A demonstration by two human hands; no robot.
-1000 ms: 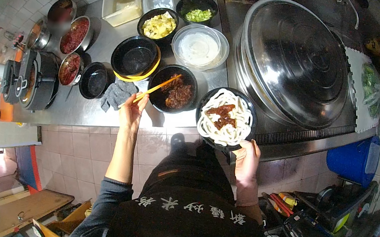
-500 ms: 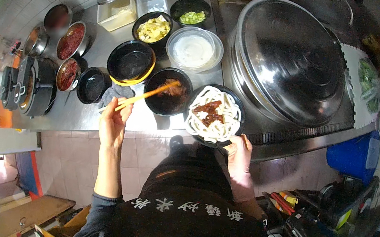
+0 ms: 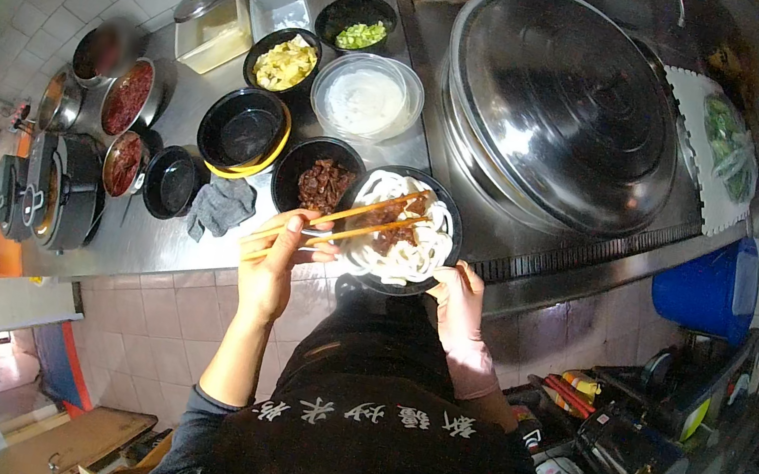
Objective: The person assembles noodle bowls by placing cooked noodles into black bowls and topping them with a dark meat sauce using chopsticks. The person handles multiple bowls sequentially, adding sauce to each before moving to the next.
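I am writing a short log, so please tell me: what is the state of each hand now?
Left hand: closed, holding a pair of chopsticks.
Right hand: closed, holding the black bowl of noodles.

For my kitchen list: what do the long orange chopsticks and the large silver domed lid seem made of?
Long orange chopsticks: perhaps wood or plastic, smooth-looking; no clear grain shows. Large silver domed lid: likely polished steel, given its bright reflections.

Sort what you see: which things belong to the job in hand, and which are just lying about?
In use:
- chopsticks, in left hand
- noodle bowl, in right hand
- sauce bowl, probably

Lying about:
- grey cloth
- cooker
- blue bucket
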